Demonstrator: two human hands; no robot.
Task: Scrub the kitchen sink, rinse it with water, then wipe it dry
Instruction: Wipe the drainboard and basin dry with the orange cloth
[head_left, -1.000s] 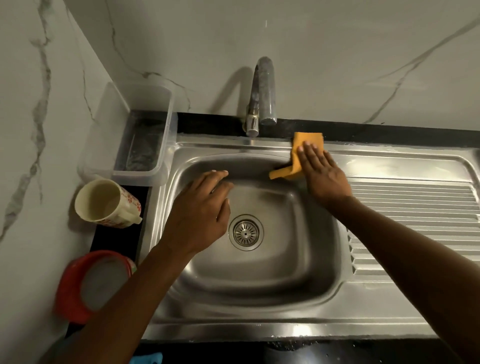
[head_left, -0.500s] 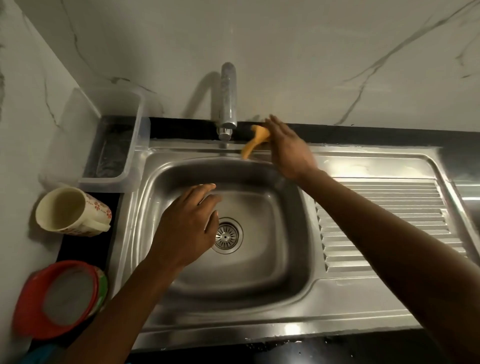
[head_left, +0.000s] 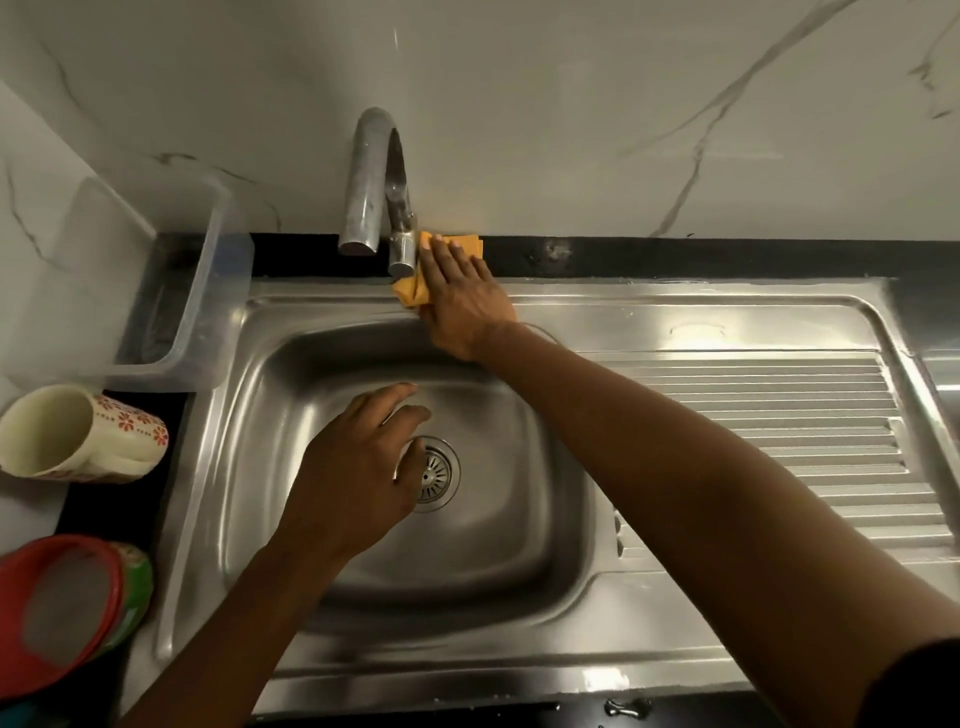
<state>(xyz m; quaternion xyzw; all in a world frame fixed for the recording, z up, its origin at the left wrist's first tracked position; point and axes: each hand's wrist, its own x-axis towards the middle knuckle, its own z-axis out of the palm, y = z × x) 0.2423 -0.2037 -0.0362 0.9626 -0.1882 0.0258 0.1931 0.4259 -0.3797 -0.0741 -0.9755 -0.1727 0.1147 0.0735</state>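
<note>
A stainless steel sink with a round drain fills the middle of the view. An orange cloth lies on the sink's back rim, right beside the base of the chrome tap. My right hand presses flat on the cloth with straight fingers, covering most of it. My left hand hovers over the basin just left of the drain, fingers loosely curled and holding nothing.
A ribbed draining board runs to the right of the basin. A clear plastic tub stands at the back left. A cream flowered mug lies on its side on the left counter, with a red-rimmed container below it.
My right hand carried the cloth left along the back rim, lifted it briefly, and now presses it flat by the tap's base. My left hand has stayed over the basin.
</note>
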